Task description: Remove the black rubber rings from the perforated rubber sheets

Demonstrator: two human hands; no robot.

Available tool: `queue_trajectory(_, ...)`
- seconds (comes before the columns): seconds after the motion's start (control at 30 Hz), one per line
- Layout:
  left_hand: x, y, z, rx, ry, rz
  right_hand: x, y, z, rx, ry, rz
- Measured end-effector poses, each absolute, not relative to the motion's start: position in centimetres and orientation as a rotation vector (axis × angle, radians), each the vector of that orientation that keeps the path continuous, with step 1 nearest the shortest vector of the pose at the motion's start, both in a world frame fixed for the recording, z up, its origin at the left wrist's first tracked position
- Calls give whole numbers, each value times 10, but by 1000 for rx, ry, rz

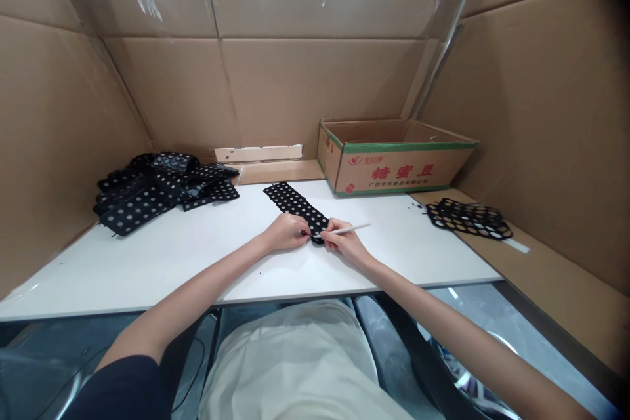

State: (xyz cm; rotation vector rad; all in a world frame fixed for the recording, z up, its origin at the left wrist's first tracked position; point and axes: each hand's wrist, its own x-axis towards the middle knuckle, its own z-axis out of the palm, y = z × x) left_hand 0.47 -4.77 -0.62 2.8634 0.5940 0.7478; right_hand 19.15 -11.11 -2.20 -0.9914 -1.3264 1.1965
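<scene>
A black strip with rows of pale dots (295,205) lies slantwise on the white table, its near end between my two hands. My left hand (287,232) is closed at that near end, its fingers pinching the strip's edge. Held like a pen in my right hand (343,241) is a thin white stick-like tool (355,228); its tip meets the strip's near end. Whether the dots are holes or filled spots is too small to tell.
A heap of similar black dotted pieces (162,187) lies at the left. An open cardboard box (398,167) with green edging stands at the back right. Black pieces with large holes (467,218) lie at the right edge. Cardboard walls (325,85) enclose the white table (187,275).
</scene>
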Motion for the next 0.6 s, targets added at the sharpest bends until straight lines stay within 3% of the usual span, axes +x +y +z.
queue_trajectory(0.6,6,-49,-4,2832,596,758,200,-118,-19,-1075,-1528,1188)
